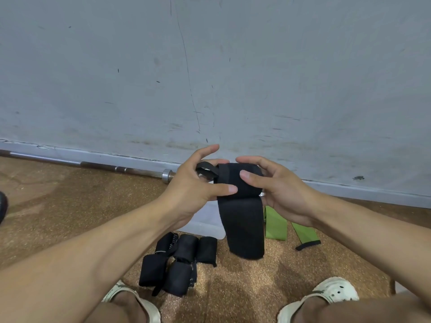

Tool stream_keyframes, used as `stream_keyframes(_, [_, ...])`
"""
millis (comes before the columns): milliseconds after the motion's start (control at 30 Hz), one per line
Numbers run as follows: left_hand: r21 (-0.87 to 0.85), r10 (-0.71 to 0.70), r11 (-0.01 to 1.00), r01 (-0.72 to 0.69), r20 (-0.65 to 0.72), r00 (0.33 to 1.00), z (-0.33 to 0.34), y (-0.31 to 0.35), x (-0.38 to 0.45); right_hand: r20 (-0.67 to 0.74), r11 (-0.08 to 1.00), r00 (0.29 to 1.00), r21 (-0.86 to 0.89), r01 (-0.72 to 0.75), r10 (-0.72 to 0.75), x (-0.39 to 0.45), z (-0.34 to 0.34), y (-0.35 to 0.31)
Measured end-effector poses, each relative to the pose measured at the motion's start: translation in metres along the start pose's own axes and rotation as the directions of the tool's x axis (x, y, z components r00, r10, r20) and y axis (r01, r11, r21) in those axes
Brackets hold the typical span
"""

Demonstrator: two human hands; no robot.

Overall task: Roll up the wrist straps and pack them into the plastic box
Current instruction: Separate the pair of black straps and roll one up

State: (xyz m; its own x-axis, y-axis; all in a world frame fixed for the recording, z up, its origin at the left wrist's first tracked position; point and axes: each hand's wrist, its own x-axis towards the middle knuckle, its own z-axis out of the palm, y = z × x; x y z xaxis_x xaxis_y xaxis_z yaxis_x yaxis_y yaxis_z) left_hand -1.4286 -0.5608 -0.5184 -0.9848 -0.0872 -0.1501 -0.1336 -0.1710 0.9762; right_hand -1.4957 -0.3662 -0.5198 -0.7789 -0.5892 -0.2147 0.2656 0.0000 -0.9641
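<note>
You hold a black wrist strap [240, 206] up between both hands above the cork floor [70, 217]: your left hand [193, 190] grips its rolled upper part with the thumb pressed across the front, beside the thumb loop [206, 171], and your right hand [275, 190] pinches the other side of the roll, thumb on top. A long tail hangs loose below, so the roll is only begun. The risk, as I judge it, is slack: if either thumb lifts, the elastic turns can spring open and the tail slide out. The hanging end could also skew, giving a cone too fat for the plastic box [205, 222], which sits on the floor behind the strap, largely hidden. Five rolled straps [179, 259] lie near your feet; two green bands [276, 226] lie to the right.
</note>
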Motion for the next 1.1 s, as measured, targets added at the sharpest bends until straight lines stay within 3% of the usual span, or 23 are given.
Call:
stream_keyframes(200, [-0.125, -0.160, 0.979, 0.164, 0.039, 0.986, -0.0002, -0.0008, -0.0008, -0.035, 0.990, 0.990, -0.047, 0.135, -0.137, -0.0002, 0.0003, -0.0055])
stream_keyframes(333, [-0.226, -0.191, 0.955, 0.190, 0.018, 0.981, 0.0001, 0.0038, -0.0008, -0.010, 0.973, 0.981, -0.128, 0.191, -0.193, -0.0009, 0.0009, -0.0044])
stream_keyframes(800, [-0.048, -0.053, 0.997, 0.052, -0.005, 0.999, -0.0026, 0.0027, 0.0025, 0.021, 1.000, 1.000, 0.000, -0.018, 0.018, 0.0003, -0.0031, -0.0047])
stream_keyframes(1100, [-0.225, -0.190, 0.956, 0.186, 0.003, 0.982, 0.0000, 0.0035, 0.0013, -0.068, 0.992, 0.990, -0.022, 0.126, -0.127, -0.0004, 0.0008, -0.0064])
